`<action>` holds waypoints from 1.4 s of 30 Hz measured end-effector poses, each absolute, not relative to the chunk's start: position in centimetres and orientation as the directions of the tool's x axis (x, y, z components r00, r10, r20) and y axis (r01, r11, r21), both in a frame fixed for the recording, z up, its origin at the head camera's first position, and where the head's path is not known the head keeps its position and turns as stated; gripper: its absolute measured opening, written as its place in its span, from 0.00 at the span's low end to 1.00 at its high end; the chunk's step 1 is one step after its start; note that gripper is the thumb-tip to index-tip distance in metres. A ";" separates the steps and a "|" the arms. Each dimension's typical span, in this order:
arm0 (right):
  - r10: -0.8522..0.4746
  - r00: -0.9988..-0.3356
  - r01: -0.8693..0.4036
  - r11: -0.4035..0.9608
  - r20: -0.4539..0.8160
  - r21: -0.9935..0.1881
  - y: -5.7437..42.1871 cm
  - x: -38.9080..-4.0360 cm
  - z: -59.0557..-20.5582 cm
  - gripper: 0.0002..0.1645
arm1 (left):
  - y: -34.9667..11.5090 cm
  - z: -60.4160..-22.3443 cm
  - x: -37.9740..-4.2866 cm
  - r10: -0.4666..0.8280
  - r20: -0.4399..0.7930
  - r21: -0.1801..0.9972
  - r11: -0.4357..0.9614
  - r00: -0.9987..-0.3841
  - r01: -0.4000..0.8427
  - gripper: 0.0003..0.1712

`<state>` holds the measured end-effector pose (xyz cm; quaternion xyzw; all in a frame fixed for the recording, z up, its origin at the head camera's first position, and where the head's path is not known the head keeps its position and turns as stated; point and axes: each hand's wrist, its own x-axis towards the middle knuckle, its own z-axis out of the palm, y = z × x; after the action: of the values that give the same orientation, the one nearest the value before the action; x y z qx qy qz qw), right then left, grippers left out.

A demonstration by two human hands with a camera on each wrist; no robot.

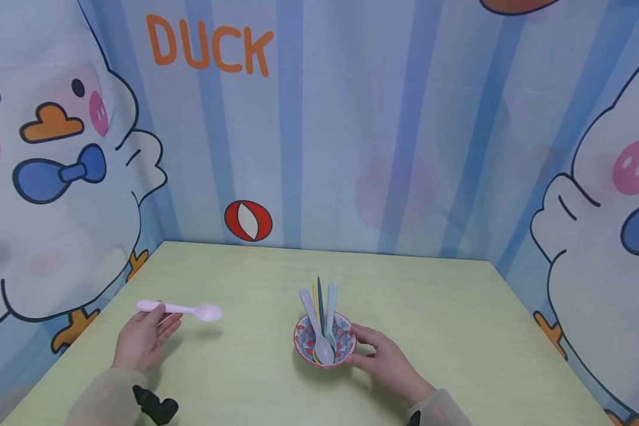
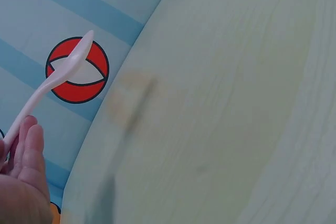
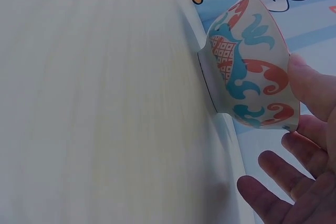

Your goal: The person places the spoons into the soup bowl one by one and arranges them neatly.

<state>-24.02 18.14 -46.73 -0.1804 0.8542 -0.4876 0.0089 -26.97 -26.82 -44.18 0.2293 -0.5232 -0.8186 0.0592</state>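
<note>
My left hand [image 1: 141,340] pinches a pink spoon [image 1: 209,313] by its handle, above the left part of the table. In the left wrist view the bowl of that spoon [image 2: 73,64] points away from the fingers. On the right, my right hand [image 1: 386,361] grips the rim of a patterned bowl [image 1: 300,340] between thumb and index finger, the other fingers spread apart. Inside the bowl lean a lilac spoon [image 1: 323,349], a light blue spoon [image 1: 332,296] and thin yellow and dark blue utensils, seen edge-on. Red and blue motifs cover the bowl's outside [image 3: 247,72].
A pale wooden table [image 1: 420,296] lies beneath both hands. Behind it and at the sides hangs a blue striped cloth [image 1: 341,118] printed with ducks, a ball and the word DUCK. A black strap piece [image 1: 157,407] sits at the left wrist.
</note>
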 end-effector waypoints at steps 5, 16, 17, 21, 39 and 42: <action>-0.317 -0.935 -0.296 0.461 0.156 -0.837 18.1 -24.0 -46.8 0.37 | -26.4 -44.4 -27.1 -0.337 -0.301 0.900 -0.409 -0.892 -0.149 0.28; -0.317 -0.934 -0.301 0.453 0.164 -0.839 18.2 -24.1 -46.9 0.37 | -25.4 -43.6 -27.0 -0.371 -0.220 0.910 -0.412 -0.902 -0.052 0.18; -0.317 -0.934 -0.302 0.453 0.165 -0.839 18.2 -24.1 -47.0 0.37 | -25.2 -43.6 -27.1 -0.378 -0.216 0.911 -0.409 -0.900 -0.048 0.19; -0.314 -0.935 -0.299 0.456 0.162 -0.838 18.2 -24.2 -47.1 0.37 | -24.5 -43.6 -27.3 -0.400 -0.217 0.918 -0.394 -0.891 -0.047 0.23; -0.302 -0.940 -0.287 0.457 0.157 -0.842 18.2 -24.2 -47.1 0.37 | -20.4 -42.3 -28.6 -0.350 -0.173 0.937 -0.346 -0.921 -0.045 0.35; -0.301 -0.941 -0.285 0.458 0.155 -0.842 18.3 -24.2 -47.2 0.37 | -19.7 -41.9 -28.7 -0.337 -0.171 0.943 -0.330 -0.926 -0.054 0.37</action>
<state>-24.23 18.28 -47.22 -0.1717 0.8538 -0.4914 0.0080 -28.65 -19.74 -41.92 0.1707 -0.5721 -0.7973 0.0887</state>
